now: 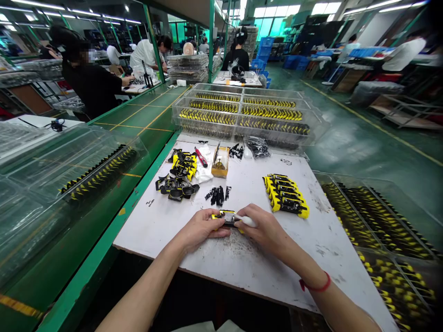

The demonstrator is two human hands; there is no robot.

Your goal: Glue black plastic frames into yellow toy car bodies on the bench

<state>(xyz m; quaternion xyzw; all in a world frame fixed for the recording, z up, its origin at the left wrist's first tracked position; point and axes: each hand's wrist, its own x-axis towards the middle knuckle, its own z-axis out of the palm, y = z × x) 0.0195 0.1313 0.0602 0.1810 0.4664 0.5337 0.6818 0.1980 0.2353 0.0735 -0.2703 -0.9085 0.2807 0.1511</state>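
My left hand (200, 229) grips a small yellow and black plastic part (225, 218) against the white workbench (242, 272). My right hand (266, 230) holds a white-handled tool (246, 221), with its tip pressed to that part and hidden by my fingers. A group of finished-looking yellow and black parts (286, 196) lies to the right. To the left are a heap of black and yellow pieces (182, 173) and loose black pieces (216, 196). Further back are a small cardboard box (220, 162), a red-handled tool (201, 157) and a bag of black parts (256, 147).
Clear plastic trays of yellow and black parts are stacked at the table's far end (238, 110), right (377, 221) and left (93, 175). A green-edged conveyor bench (145, 143) runs along the left. Co-workers sit at benches in the background.
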